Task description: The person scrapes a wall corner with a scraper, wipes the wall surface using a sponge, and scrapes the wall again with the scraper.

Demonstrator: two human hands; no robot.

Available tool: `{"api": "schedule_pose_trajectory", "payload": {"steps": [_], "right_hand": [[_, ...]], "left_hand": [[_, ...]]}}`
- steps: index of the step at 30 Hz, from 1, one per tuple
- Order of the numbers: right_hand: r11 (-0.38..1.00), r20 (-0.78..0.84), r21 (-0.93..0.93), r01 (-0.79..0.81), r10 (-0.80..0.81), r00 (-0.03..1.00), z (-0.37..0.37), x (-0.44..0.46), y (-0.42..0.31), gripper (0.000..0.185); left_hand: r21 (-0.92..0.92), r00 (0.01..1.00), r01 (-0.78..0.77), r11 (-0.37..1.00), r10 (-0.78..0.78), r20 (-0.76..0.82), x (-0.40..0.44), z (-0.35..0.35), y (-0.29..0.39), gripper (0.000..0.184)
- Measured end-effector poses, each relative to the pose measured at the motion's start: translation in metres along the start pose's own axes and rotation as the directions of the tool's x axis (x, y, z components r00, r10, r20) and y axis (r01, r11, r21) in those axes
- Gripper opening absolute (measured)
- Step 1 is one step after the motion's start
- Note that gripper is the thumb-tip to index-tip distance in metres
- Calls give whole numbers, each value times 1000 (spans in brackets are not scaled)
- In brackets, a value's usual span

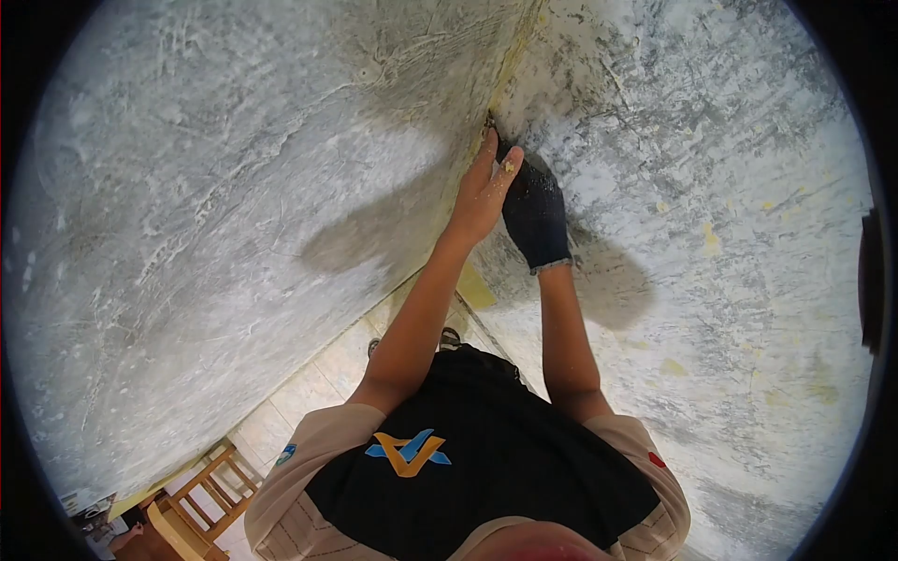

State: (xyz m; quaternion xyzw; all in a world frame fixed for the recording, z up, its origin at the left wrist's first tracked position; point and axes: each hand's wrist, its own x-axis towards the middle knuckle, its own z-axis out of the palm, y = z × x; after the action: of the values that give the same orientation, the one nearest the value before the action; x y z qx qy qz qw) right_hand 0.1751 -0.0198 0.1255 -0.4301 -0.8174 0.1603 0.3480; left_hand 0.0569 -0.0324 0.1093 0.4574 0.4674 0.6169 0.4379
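Observation:
Both of my hands are raised to the inside corner where two rough walls meet. My bare left hand (pixel 482 192) lies along the corner, its fingers stretched upward and its thumb apart, with pale yellowish crumbs on the thumb. Close beside it, my right hand (pixel 537 213) wears a black knitted glove (pixel 538 234) dusted with light specks. The gloved fingers curl in behind my left hand and are mostly hidden. A small dark tip shows at the corner above the fingers; whether it is glove or tool I cannot tell.
A grey, scraped left wall (pixel 234 187) and a patchy right wall (pixel 730 215) rise on either side, with yellowish residue along their joint. Below are floor tiles (pixel 313 379) and my sandals. A wooden chair (pixel 201 500) stands at lower left. A dark object (pixel 872 280) is at the right edge.

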Motion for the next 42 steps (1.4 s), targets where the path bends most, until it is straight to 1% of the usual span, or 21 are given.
{"api": "schedule_pose_trajectory", "payload": {"steps": [1, 2, 3, 4, 5, 9, 11, 13, 16, 18, 19, 21, 24, 28, 31, 33, 34, 37, 39, 40, 42], "right_hand": [[996, -50, 86, -41, 45, 998, 6, -1, -1, 31], [995, -58, 88, -46, 52, 997, 16, -4, 2, 31], [924, -75, 359, -131, 168, 983, 30, -7, 5, 33], [772, -61, 605, -193, 287, 956, 42, -11, 8, 36], [762, -64, 615, -205, 307, 950, 45, -12, 4, 36], [802, -58, 559, -211, 292, 955, 38, -8, -1, 39], [906, -52, 386, -177, 212, 976, 24, -4, 1, 41], [885, -99, 434, -169, 233, 967, 19, -3, 3, 43], [911, -124, 400, -105, 167, 978, 13, -2, 11, 41], [957, -91, 282, -66, 95, 991, 5, 1, 4, 32], [956, -100, 283, -75, 107, 989, 1, 3, 4, 32], [977, -9, 204, -64, 68, 998, -7, 6, 8, 32], [990, -1, 131, -58, 58, 998, -12, 3, 6, 37], [968, 79, 209, -135, 121, 989, -9, 0, 8, 39], [981, 42, 186, -52, 45, 998, 1, -5, 21, 39], [989, -97, 133, 61, -48, 994, 1, -8, 23, 42], [988, -106, 137, 74, -60, 993, 1, -10, 22, 42], [970, -150, 239, 32, 5, 989, -14, -19, -2, 44], [940, 52, 266, -213, 207, 977, -39, -15, -26, 33], [940, 50, 269, -209, 203, 978, -36, -12, -23, 33], [996, -64, 87, -17, 22, 998, -32, -9, -15, 30]], "left_hand": [[33, 1000, -7, 999, 8, -2, -1, -1, -2, 104], [65, 1000, -14, 998, 14, 0, 0, -1, -4, 104], [73, 1000, -10, 997, 9, 9, 1, -4, 0, 104], [109, 999, 14, 994, -17, 31, 1, -8, 2, 103], [148, 997, 39, 988, -48, 55, 1, -12, 6, 103], [154, 983, 68, 986, -92, 157, 7, -26, 11, 102], [146, 981, 68, 987, -93, 171, 9, -25, 16, 103], [149, 977, 80, 986, -107, 185, 8, -23, 15, 104], [90, 971, 121, 989, -137, 194, 6, -20, 9, 103], [45, 965, 157, 987, -163, 203, 5, -17, 7, 102], [48, 962, 160, 986, -167, 214, 5, -16, 6, 102], [49, 957, 163, 985, -170, 235, 4, -14, 6, 102], [39, 953, 159, 986, -164, 256, 2, -10, 6, 101], [26, 955, 139, 990, -141, 260, -1, -5, 6, 101], [25, 961, 123, 992, -125, 247, -4, -2, 7, 101], [31, 965, 97, 995, -102, 241, -6, 0, 8, 101], [35, 968, 83, 996, -89, 236, -7, 1, 8, 101], [41, 974, 60, 997, -68, 215, -9, 4, 9, 101], [44, 978, 50, 998, -58, 200, -9, 6, 13, 101], [9, 982, 50, 999, -51, 183, -9, 8, 18, 100], [-66, 987, 55, 996, -45, 156, -10, 16, 29, 99]]}}
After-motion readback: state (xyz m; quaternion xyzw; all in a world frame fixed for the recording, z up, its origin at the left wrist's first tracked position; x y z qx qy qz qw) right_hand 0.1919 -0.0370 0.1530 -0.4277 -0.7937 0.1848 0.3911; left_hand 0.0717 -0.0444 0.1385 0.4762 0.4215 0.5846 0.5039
